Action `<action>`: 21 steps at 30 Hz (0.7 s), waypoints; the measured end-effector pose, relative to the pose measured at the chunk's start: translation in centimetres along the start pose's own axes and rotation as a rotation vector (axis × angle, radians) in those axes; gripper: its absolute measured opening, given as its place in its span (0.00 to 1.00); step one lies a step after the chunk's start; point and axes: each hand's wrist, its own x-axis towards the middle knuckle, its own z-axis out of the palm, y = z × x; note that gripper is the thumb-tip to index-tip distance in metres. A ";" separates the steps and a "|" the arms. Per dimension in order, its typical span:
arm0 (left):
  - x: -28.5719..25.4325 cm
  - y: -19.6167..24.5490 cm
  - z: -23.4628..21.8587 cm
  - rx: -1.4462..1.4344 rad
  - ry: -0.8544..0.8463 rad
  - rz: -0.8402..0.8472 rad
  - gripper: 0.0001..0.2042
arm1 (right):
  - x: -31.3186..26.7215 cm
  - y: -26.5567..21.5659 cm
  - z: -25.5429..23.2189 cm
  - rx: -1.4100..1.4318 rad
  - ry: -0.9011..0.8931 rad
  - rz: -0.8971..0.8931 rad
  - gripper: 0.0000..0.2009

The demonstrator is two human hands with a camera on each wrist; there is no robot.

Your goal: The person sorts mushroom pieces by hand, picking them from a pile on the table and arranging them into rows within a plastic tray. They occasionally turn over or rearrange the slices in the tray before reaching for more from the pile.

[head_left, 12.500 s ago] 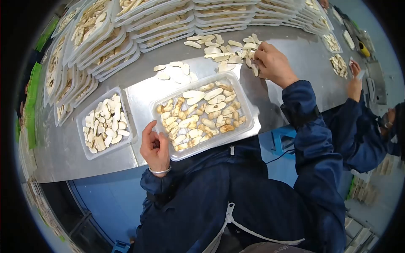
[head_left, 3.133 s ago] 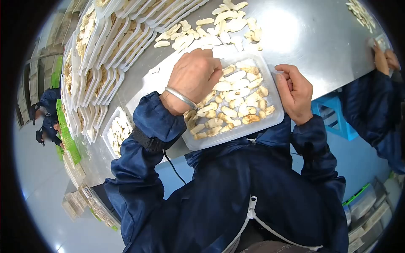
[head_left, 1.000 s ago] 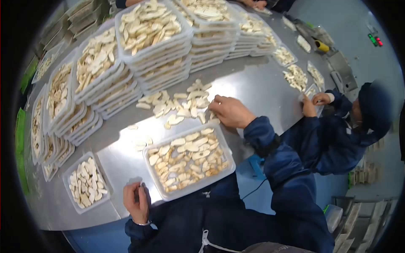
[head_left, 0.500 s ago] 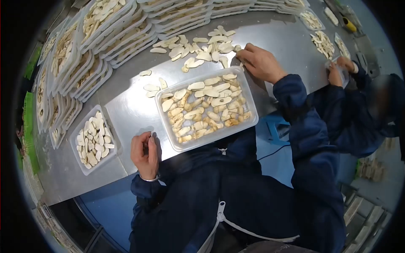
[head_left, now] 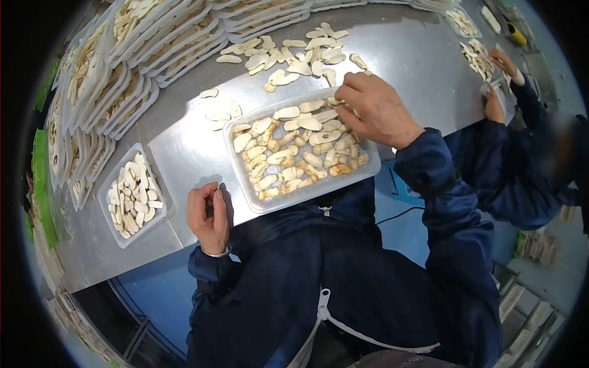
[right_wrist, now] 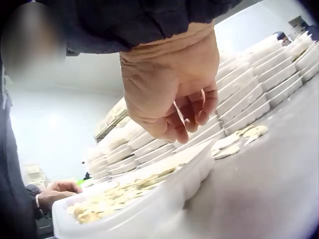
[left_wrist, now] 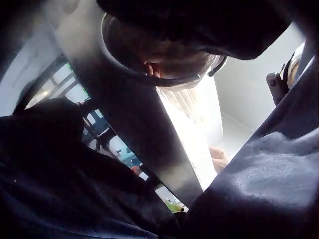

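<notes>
A clear plastic tray [head_left: 245, 193] holding rows of pale and browned mushroom slices [head_left: 288, 156] sits at the table's front edge. My right hand [head_left: 383, 110] is over its far right corner, fingers bent down and fingertips close above the slices. In the right wrist view the right hand [right_wrist: 172, 89] has thumb and fingers curled near each other above the tray's rim; whether a slice is between them I cannot tell. My left hand [head_left: 208, 214], a bracelet at its wrist, rests loosely curled on the table left of the tray. Its fingers are mostly hidden in the left wrist view.
Loose slices [head_left: 300, 66] lie on the metal table [head_left: 184, 147] beyond the tray, with a few more to the left. A smaller filled tray [head_left: 132, 199] stands at left. Stacked full trays [head_left: 184, 49] line the back. Another person's hands [head_left: 500, 92] work at right.
My right hand has drawn back from the loose slices to over the tray's far right corner. My left hand remains left of the tray. Earlier, the left hand reached over the tray.
</notes>
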 end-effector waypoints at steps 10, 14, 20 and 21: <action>0.1 0.6 0.0 -0.007 0.014 -0.020 0.04 | 0.6 0.5 1.1 -0.086 -0.060 -0.010 0.06; 0.1 0.3 0.0 0.007 0.016 -0.013 0.04 | 0.7 0.5 1.2 -0.090 -0.066 -0.017 0.06; 0.2 0.6 -0.1 0.030 0.010 -0.008 0.04 | 0.7 0.5 1.4 -0.106 -0.033 -0.045 0.06; 0.2 0.6 -0.1 0.030 0.009 -0.013 0.04 | 0.7 0.6 1.5 -0.115 -0.030 -0.044 0.06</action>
